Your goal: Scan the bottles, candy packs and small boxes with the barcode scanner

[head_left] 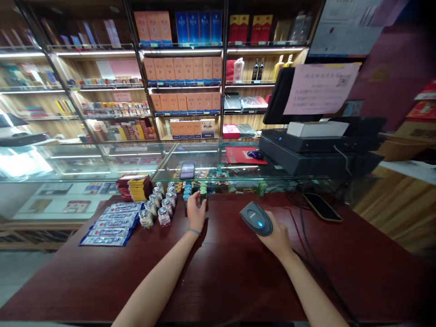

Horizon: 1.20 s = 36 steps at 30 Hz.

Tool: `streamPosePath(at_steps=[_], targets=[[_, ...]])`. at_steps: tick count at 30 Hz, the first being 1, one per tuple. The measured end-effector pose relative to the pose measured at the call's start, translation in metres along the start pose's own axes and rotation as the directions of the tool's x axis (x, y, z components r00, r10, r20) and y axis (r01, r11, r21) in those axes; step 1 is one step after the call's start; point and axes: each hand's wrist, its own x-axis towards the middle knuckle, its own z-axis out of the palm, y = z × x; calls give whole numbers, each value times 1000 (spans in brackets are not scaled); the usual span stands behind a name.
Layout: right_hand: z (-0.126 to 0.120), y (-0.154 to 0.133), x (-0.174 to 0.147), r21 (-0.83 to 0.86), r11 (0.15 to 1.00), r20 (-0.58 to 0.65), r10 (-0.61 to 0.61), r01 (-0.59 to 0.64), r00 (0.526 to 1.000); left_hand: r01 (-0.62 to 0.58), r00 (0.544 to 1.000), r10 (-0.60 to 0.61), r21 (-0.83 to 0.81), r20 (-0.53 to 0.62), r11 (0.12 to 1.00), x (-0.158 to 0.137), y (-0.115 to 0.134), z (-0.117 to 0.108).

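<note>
Your right hand (278,238) is firmly gripping the scanner (251,215), a dark grey, rounded head with a blue light glowing, and you're holding it over the reddish-brown tabletop (225,277). Your left hand (195,212) is sitting half-curled at the small green-topped containers (203,190), beside blue-topped ones (187,192); whether it's grasping any, I can't tell.
</note>
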Motion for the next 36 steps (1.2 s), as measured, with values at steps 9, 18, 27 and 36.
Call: streamPosePath(at_steps=[9,18,27,36], targets=[[5,-2,0,-56,997,4,-54,54,999,-69,984,33,203,175,977,5,-8,4],[6,-1,-1,-56,997,12,-60,60,998,-99,988,76,178,134,979,4,-10,4],[1,0,-2,-43,994,12,-97,97,995,182,959,-123,-225,256,957,1,5,4],[1,-20,-1,-58,942,181,-317,331,931,739,673,-327,-591,663,324,9,21,-11]])
